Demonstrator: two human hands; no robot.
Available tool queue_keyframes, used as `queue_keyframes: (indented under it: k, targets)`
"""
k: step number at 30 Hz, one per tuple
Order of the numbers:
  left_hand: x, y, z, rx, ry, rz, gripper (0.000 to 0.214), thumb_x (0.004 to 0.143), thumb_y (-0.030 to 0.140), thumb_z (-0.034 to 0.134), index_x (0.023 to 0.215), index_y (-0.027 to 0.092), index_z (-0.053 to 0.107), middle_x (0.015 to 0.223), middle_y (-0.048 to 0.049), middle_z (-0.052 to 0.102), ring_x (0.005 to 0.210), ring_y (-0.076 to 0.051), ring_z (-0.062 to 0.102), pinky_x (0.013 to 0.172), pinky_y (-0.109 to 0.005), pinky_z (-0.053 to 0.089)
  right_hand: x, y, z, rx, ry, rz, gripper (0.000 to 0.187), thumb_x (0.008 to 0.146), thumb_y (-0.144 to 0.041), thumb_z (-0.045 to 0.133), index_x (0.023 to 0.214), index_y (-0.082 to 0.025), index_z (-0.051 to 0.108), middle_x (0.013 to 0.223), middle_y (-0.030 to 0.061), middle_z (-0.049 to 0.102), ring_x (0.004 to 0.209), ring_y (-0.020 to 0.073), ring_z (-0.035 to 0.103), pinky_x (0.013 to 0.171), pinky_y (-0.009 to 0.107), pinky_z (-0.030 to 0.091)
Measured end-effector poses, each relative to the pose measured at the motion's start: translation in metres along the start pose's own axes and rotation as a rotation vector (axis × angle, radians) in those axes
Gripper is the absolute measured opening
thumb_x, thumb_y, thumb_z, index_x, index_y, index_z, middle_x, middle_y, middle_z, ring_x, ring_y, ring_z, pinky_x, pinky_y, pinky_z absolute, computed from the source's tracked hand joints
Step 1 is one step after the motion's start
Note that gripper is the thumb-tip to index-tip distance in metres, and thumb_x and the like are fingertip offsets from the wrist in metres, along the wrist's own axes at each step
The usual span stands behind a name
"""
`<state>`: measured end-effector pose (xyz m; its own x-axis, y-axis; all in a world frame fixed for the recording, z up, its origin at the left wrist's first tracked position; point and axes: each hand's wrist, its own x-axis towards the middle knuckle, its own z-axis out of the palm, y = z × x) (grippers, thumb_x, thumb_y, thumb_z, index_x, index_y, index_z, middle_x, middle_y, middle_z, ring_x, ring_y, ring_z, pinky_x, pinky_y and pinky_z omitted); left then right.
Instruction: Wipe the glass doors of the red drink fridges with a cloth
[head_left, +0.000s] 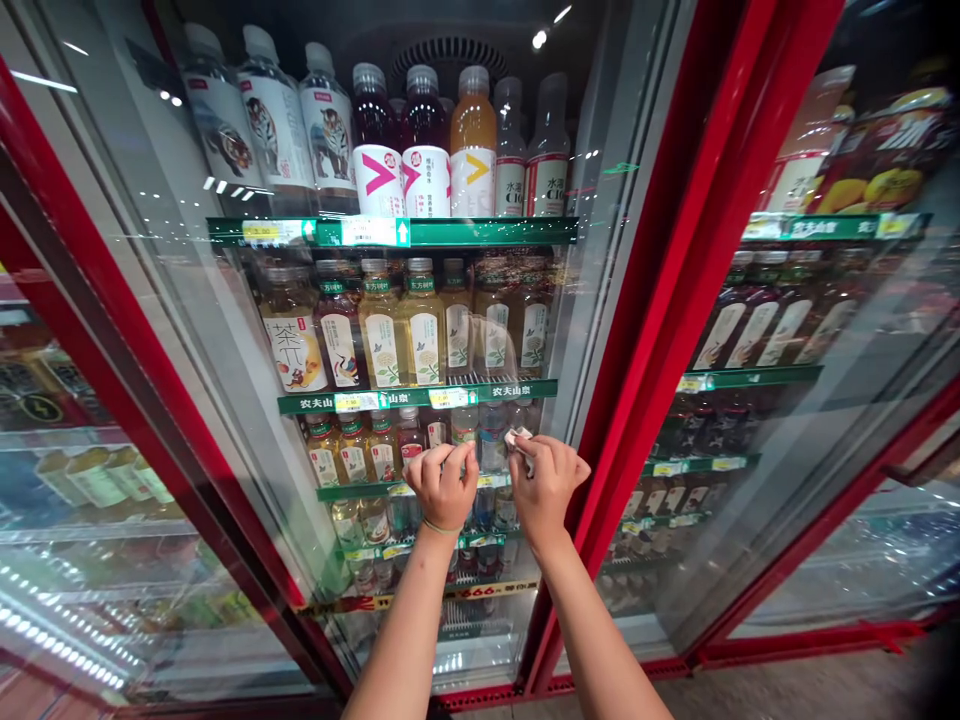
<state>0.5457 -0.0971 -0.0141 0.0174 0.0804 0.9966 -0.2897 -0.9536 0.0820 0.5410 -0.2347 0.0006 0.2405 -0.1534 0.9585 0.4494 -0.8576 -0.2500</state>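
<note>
Both my hands reach into an open drinks cooler at the third green shelf rail. My left hand is curled, its fingertips pinched on the rail's front strip beside a price tag. My right hand is closed around a small white tag or label, held just above the same rail. Small tea bottles stand on that shelf directly behind my fingers. A thin green band circles my left wrist.
The cooler's red-framed glass door swings open on the left. A closed red-framed door stands on the right. Upper shelves carry tea bottles and large bottles. Lower shelves hold more small bottles.
</note>
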Motion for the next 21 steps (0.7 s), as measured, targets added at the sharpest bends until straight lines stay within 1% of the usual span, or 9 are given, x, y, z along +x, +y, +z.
queue_keyframes:
  k: [2,4,7,10,12,15,18,20,21]
  targets:
    - [0.0,0.0,0.0,0.003,0.001,-0.011,0.009,0.088,0.022,0.073,0.095,0.027,0.076,0.09,-0.0052,0.065,0.093,-0.02,0.058,0.091,-0.036,0.043,-0.002,-0.001,0.001,0.026,-0.038,-0.037,0.007,0.092,-0.019,0.067,0.096,-0.024,0.067,0.094,0.0013,0.073,0.089,0.0179,0.061,0.087,0.036,0.03]
    - [0.001,0.0,-0.001,-0.01,-0.004,-0.019,0.01,0.088,0.021,0.073,0.096,0.026,0.076,0.09,-0.0052,0.066,0.094,-0.02,0.057,0.092,-0.037,0.043,-0.002,-0.003,0.003,0.055,-0.059,-0.073,0.008,0.093,-0.02,0.067,0.098,-0.025,0.067,0.095,0.0004,0.074,0.09,0.0172,0.062,0.088,0.036,0.029]
    - [0.004,0.0,-0.003,-0.047,-0.029,-0.012,0.015,0.087,0.018,0.074,0.1,0.025,0.075,0.091,-0.005,0.066,0.094,-0.02,0.057,0.093,-0.037,0.044,-0.001,-0.006,0.004,0.05,-0.016,-0.043,0.013,0.094,-0.019,0.067,0.105,-0.026,0.068,0.099,0.0012,0.074,0.094,0.0176,0.063,0.089,0.036,0.029]
    - [0.008,-0.002,-0.007,-0.061,-0.051,0.004,0.018,0.086,0.016,0.075,0.101,0.025,0.074,0.091,-0.0049,0.067,0.094,-0.021,0.057,0.091,-0.036,0.044,-0.004,-0.009,0.007,0.028,0.014,0.025,0.007,0.092,-0.018,0.066,0.098,-0.023,0.066,0.097,0.0027,0.072,0.093,0.0189,0.062,0.087,0.036,0.03]
    - [0.01,-0.003,-0.009,-0.064,-0.064,0.017,0.018,0.086,0.015,0.074,0.102,0.025,0.074,0.091,-0.0047,0.067,0.092,-0.021,0.057,0.09,-0.035,0.044,-0.006,-0.013,0.009,0.04,-0.002,-0.001,0.005,0.091,-0.018,0.066,0.092,-0.023,0.064,0.093,0.002,0.072,0.09,0.0188,0.06,0.087,0.036,0.03]
    - [0.013,-0.006,-0.012,-0.078,-0.084,0.05,0.02,0.086,0.015,0.074,0.103,0.025,0.074,0.091,-0.0041,0.068,0.091,-0.02,0.057,0.09,-0.035,0.043,-0.004,-0.018,0.013,0.058,-0.003,-0.066,0.01,0.092,-0.017,0.067,0.098,-0.025,0.066,0.095,0.0006,0.073,0.091,0.0181,0.061,0.088,0.037,0.03]
    - [0.015,-0.01,-0.014,-0.042,-0.072,0.051,0.016,0.086,0.019,0.077,0.1,0.027,0.075,0.09,-0.0035,0.069,0.091,-0.021,0.056,0.089,-0.036,0.04,-0.003,-0.018,0.013,0.018,0.065,-0.009,0.015,0.093,-0.017,0.066,0.105,-0.026,0.067,0.1,0.0022,0.074,0.094,0.0187,0.062,0.088,0.037,0.03]
    - [0.017,-0.014,-0.015,0.006,-0.05,0.037,0.012,0.085,0.023,0.078,0.096,0.028,0.075,0.089,-0.0033,0.069,0.091,-0.022,0.055,0.088,-0.038,0.037,-0.004,-0.018,0.012,0.015,0.074,0.011,0.011,0.093,-0.017,0.066,0.102,-0.024,0.066,0.098,0.0026,0.073,0.092,0.0185,0.062,0.087,0.036,0.031]
    - [0.018,-0.015,-0.016,0.025,-0.046,0.033,0.01,0.086,0.024,0.078,0.094,0.028,0.076,0.089,-0.0035,0.069,0.091,-0.022,0.055,0.088,-0.038,0.035,-0.005,-0.019,0.012,0.029,0.056,-0.002,0.01,0.093,-0.018,0.067,0.1,-0.024,0.066,0.096,0.0021,0.073,0.091,0.0179,0.063,0.087,0.036,0.032]
